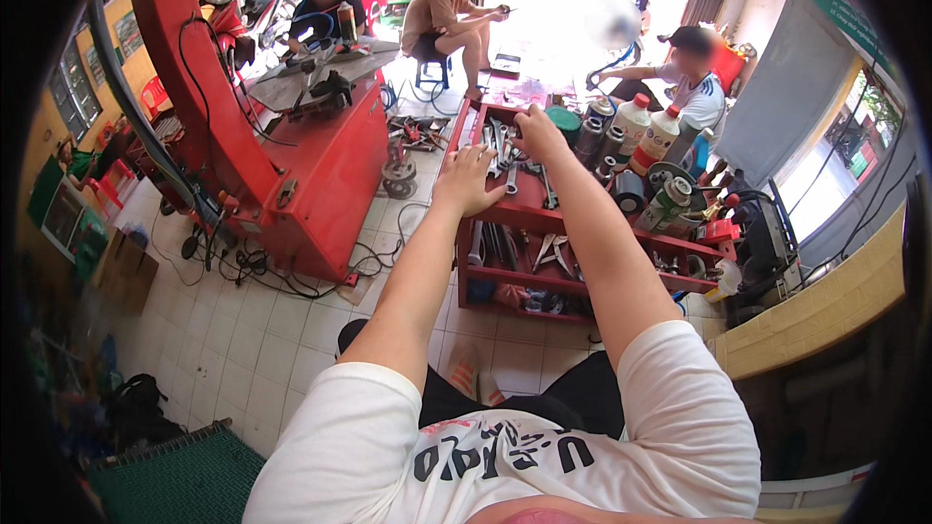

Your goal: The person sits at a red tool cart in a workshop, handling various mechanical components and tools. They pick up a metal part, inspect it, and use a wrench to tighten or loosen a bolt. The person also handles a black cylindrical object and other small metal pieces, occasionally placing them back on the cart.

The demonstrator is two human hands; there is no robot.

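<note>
Both my arms reach forward over a red tool cart [524, 217]. My left hand [470, 180] rests at the left edge of its top tray, with the fingers spread and nothing seen in them. Beside its thumb lies a wrench [512, 180]. My right hand [540, 136] is over the far part of the tray, its fingers curled down among several wrenches [501, 141]; what they hold, if anything, is hidden. More metal tools [550, 192] lie below my right wrist.
White-capped bottles [652, 139] and spray cans [666, 202] crowd the cart's right side. Pliers [552, 252] fill a lower shelf. A red machine [320, 184] stands left, with cables on the tiles. One person [454, 19] sits ahead on a stool; another person [691, 87] is at right.
</note>
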